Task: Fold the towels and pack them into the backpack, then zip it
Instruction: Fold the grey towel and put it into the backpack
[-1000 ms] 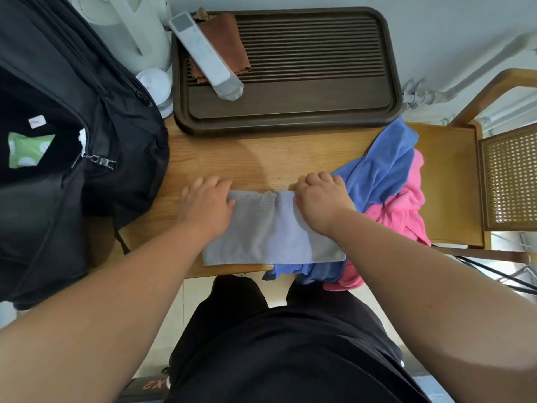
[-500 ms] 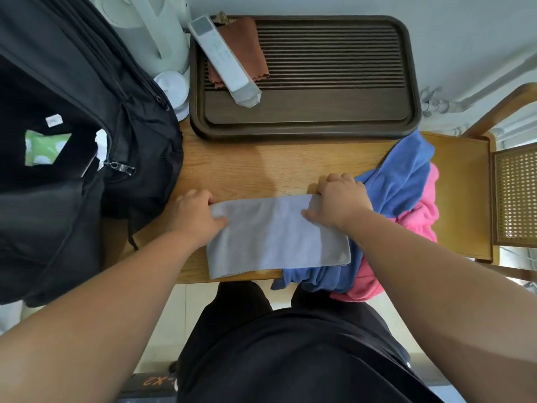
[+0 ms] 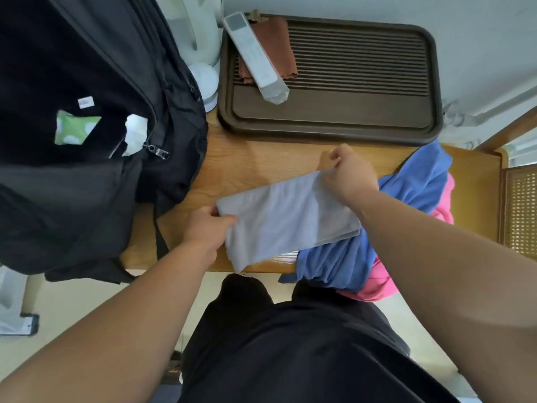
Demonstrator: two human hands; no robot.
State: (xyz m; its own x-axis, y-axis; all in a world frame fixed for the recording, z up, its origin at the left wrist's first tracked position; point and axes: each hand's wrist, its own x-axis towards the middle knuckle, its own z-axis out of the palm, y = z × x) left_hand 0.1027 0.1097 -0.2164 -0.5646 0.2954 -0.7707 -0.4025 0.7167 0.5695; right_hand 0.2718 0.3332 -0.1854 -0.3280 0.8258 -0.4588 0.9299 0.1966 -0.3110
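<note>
A folded grey towel (image 3: 286, 219) is held just above the wooden table (image 3: 261, 161), tilted with its right end higher. My left hand (image 3: 207, 225) pinches its left edge. My right hand (image 3: 347, 173) grips its upper right corner. A blue towel (image 3: 418, 184) and a pink towel (image 3: 441, 210) lie crumpled at the table's right end, partly hanging over the front edge. The black backpack (image 3: 87, 141) stands open on the left, its zipper pull (image 3: 158, 151) hanging; a green spotted item (image 3: 74, 129) shows inside.
A dark slatted tray (image 3: 363, 112) at the back holds a brown cloth (image 3: 273, 45) and a white remote (image 3: 254, 56). A white kettle (image 3: 197, 33) stands behind the backpack. A wooden chair with a cane seat (image 3: 520, 210) is at the right.
Both hands went from pressing the grey towel flat on the table to gripping its ends and lifting it, the right end raised. The camera has moved closer.
</note>
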